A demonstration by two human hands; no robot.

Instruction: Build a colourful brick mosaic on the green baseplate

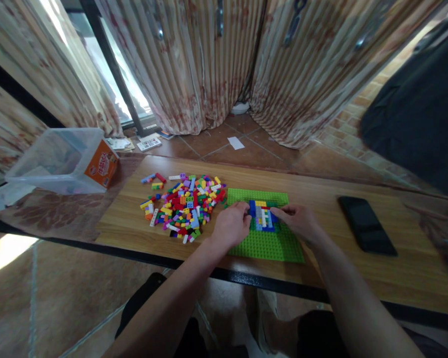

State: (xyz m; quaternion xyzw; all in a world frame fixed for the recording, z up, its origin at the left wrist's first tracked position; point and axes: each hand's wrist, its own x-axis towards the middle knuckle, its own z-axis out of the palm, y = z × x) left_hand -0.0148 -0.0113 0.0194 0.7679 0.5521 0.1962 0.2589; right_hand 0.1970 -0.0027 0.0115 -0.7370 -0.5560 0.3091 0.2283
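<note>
A small structure of toy building bricks (262,218) in blue, white, grey, yellow and red stands on a green studded baseplate (265,250). My left hand (232,223) is closed, its curled fingers against the structure's left edge. On the opposite side, my right hand (296,221) pinches at the right edge, where blue bricks show beside the fingertips. Whether either hand also holds a loose brick is hidden by the fingers. To the left of the baseplate lies a wide pile of loose bricks (186,204) in many colours.
The wooden table (127,219) has a dark front edge close to my legs. A black phone (366,224) lies at the right. On the far left stands a clear plastic bin (56,159) with an orange label. Papers (149,142) and curtains (179,69) are behind the table.
</note>
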